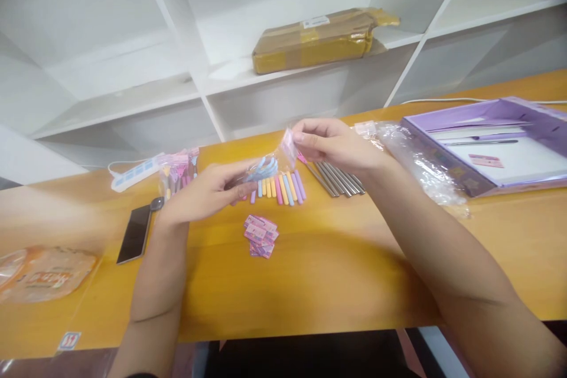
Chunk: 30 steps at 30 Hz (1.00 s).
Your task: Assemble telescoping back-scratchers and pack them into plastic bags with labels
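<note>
Between my two hands is a small clear plastic bag (289, 147) with light blue scissors (262, 169) showing at its left part. My left hand (217, 189) pinches the end with the scissors. The fingers of my right hand (328, 142) are closed on the bag's pinkish top end. Beneath the bag lies a row of coloured sticks (286, 189) in pink, yellow, blue and purple. Several grey metal rods (339, 180) lie below my right hand. Nearer the front is a pile of small pink cards (261, 236).
A purple box (476, 189) and clear plastic bags (416, 156) are on the right. On the left are filled bags (177, 171), a power strip (137, 174), a phone (134, 234) and an orange package (48, 274). A taped carton (314, 41) sits on the shelf behind.
</note>
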Motion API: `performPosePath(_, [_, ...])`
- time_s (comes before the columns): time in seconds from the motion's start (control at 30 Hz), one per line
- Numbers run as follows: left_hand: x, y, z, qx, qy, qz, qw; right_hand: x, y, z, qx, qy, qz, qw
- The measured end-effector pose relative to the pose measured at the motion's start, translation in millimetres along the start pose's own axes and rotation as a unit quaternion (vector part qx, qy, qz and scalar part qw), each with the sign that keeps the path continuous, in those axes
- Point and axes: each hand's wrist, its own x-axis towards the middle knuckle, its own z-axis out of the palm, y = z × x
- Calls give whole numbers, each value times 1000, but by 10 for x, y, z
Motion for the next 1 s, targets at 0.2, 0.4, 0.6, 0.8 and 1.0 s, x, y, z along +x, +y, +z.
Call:
performPosePath(0.2, [-62, -5, -100, 28, 1, -11, 1000, 35, 69, -88, 21, 24, -7, 999])
performPosePath(0.4, [-192, 38, -237, 0, 44, -67, 997, 57, 109, -242, -28, 39, 10, 999])
performPosePath(0.6, [-211, 43, -248, -27, 96, -73, 992, 92, 322, 253, -192, -249, 219, 924])
performPosePath(0.8, [36, -25, 15, -138, 67, -104, 983, 72, 378, 465, -199, -269, 141, 932])
performPosePath(1.0, [382, -191, 409, -325, -10, -101, 940, -60, 72, 402, -123, -55, 29, 991])
